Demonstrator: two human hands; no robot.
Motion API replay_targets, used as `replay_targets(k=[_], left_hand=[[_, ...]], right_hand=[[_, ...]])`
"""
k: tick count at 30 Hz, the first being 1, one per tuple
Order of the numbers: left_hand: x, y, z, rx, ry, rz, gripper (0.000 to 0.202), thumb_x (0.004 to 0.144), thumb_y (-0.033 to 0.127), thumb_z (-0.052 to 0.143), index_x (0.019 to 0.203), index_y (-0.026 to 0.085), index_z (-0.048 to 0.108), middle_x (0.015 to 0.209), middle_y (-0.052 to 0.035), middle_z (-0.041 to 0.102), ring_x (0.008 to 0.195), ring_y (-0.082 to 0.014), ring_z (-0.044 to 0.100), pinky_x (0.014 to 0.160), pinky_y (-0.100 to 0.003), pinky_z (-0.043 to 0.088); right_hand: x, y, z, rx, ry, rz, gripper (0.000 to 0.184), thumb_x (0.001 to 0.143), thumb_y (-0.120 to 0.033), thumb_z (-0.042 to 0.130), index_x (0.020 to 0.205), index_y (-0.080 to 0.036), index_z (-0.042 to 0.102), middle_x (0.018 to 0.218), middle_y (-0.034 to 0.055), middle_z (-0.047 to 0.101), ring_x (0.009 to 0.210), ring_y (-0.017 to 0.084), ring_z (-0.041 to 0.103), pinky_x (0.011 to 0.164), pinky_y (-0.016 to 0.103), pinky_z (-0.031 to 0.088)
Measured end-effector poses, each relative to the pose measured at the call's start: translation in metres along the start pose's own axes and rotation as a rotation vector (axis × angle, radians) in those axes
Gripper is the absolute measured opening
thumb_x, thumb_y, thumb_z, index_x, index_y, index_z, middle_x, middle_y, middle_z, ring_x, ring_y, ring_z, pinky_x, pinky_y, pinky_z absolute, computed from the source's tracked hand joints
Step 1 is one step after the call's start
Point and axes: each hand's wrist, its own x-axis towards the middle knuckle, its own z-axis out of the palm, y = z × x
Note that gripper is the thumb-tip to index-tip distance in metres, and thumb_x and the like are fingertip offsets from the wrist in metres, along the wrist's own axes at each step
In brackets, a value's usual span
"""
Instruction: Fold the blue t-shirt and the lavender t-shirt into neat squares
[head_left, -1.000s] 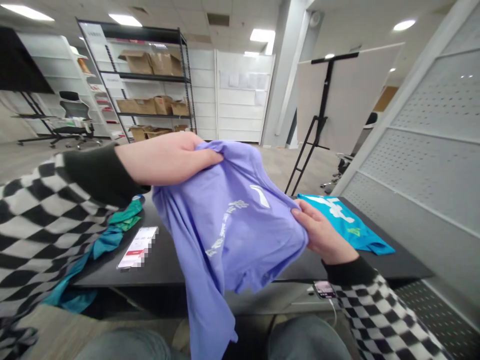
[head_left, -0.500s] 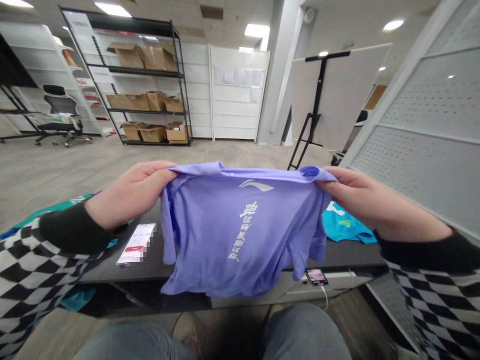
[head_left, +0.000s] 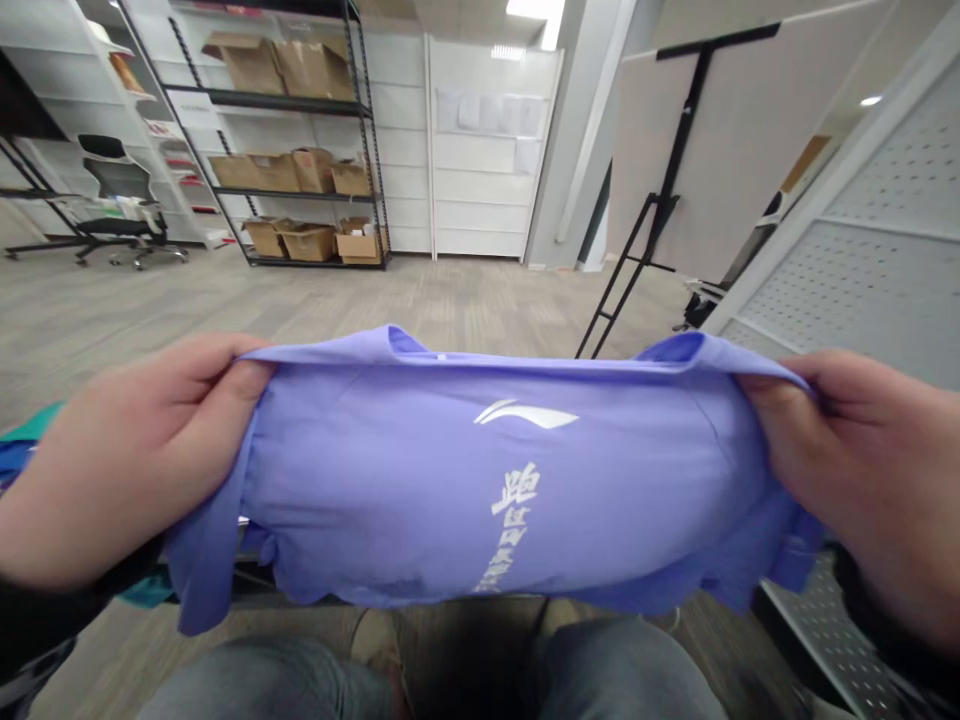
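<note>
A purple T-shirt with a white logo and a column of white printed characters is stretched out in front of me, its neck opening at the top. My left hand pinches one shoulder between thumb and fingers. The other shoulder is gripped the same way by my right hand. Below the hands the sleeves and body hang loose over my lap. Most of the table behind the shirt is hidden by it.
Beyond stands a black shelf rack with several cardboard boxes. A black easel stand holds a pale board at the right, near a perforated panel. Teal cloth shows at far left, and an office chair stands behind.
Both hands have come closer to me and moved wider apart, pulling the T-shirt's shoulders taut. The shirt now covers the phones and the blue garment seen before.
</note>
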Motion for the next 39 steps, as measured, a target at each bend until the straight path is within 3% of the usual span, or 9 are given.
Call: replay_targets(k=[4,7,9,12,18,21,25,29,39], left_hand=[[0.073,-0.019,0.089,0.215,-0.401,0.207,0.047,0.109,0.045,0.037,0.11,0.024,0.079,0.115,-0.0079,0.084,0.109,-0.0305,0.075,0.1,-0.041,0.056],[0.124,-0.027,0.181,0.399,-0.661,0.085,0.039,0.105,0.035,0.046,0.103,0.019,0.082,0.12,-0.0153,0.084,0.117,-0.031,0.076,0.103,-0.037,0.055],[0.143,-0.029,0.234,0.409,-0.696,0.04,0.033,0.1,0.03,0.054,0.106,0.017,0.083,0.123,-0.0176,0.084,0.119,-0.0308,0.076,0.104,-0.035,0.055],[0.156,-0.032,0.285,0.39,-0.673,-0.015,0.037,0.096,0.027,0.059,0.122,0.015,0.082,0.128,-0.0194,0.082,0.121,-0.0303,0.076,0.103,-0.036,0.057],[0.151,-0.021,0.31,0.413,-0.457,-0.139,0.049,0.1,0.028,0.055,0.145,0.013,0.069,0.145,-0.0281,0.071,0.135,-0.0425,0.067,0.11,-0.058,0.052],[0.123,0.005,0.315,0.318,-0.301,0.078,0.047,0.105,0.025,0.044,0.142,0.015,0.07,0.149,-0.024,0.069,0.143,-0.0389,0.061,0.126,-0.06,0.039],[0.076,0.022,0.333,0.167,-0.476,0.307,0.069,0.11,0.055,0.042,0.168,0.018,0.052,0.178,-0.0193,0.046,0.166,-0.0393,0.039,0.139,-0.063,0.016],[0.066,-0.011,0.34,0.221,-0.621,0.165,0.101,0.103,0.086,0.036,0.18,0.021,0.033,0.189,-0.0177,0.02,0.175,-0.0444,0.016,0.139,-0.066,0.01],[0.103,-0.11,0.313,0.132,-0.643,0.164,0.09,0.106,0.068,0.037,0.172,0.008,0.046,0.184,-0.0198,0.032,0.172,-0.0343,0.03,0.141,-0.049,0.023]], right_hand=[[0.046,-0.003,0.118,-0.095,-0.397,-0.086,0.056,0.111,-0.069,0.047,0.093,-0.024,0.075,0.083,0.0134,0.076,0.078,0.031,0.071,0.069,0.039,0.044],[0.056,-0.012,0.228,-0.126,-0.711,-0.137,0.053,0.116,-0.057,0.047,0.103,-0.018,0.08,0.105,0.0208,0.082,0.098,0.032,0.076,0.083,0.038,0.051],[0.05,-0.016,0.285,-0.135,-0.841,-0.099,0.05,0.116,-0.053,0.05,0.113,-0.014,0.081,0.119,0.0241,0.081,0.109,0.033,0.077,0.09,0.038,0.053],[0.039,-0.015,0.334,-0.121,-0.874,0.016,0.05,0.118,-0.05,0.045,0.124,-0.013,0.078,0.127,0.0246,0.08,0.116,0.031,0.077,0.096,0.037,0.054],[0.043,-0.012,0.341,-0.138,-0.704,0.06,0.042,0.115,-0.039,0.046,0.134,-0.011,0.071,0.134,0.0299,0.074,0.128,0.039,0.07,0.111,0.052,0.049],[0.031,-0.031,0.324,-0.053,-0.561,-0.028,0.048,0.116,-0.038,0.039,0.144,-0.011,0.067,0.146,0.031,0.068,0.14,0.044,0.061,0.12,0.061,0.042],[-0.009,-0.056,0.313,0.163,-0.663,-0.315,0.063,0.117,-0.057,0.038,0.169,-0.024,0.05,0.177,0.0165,0.048,0.164,0.038,0.04,0.136,0.058,0.026],[-0.024,-0.036,0.328,0.121,-0.892,-0.241,0.075,0.115,-0.068,0.037,0.177,-0.026,0.04,0.187,0.0126,0.03,0.172,0.039,0.025,0.139,0.063,0.018],[-0.005,0.05,0.344,0.075,-0.963,-0.176,0.073,0.116,-0.06,0.026,0.178,-0.024,0.039,0.188,0.0105,0.026,0.174,0.036,0.021,0.138,0.068,0.018]])
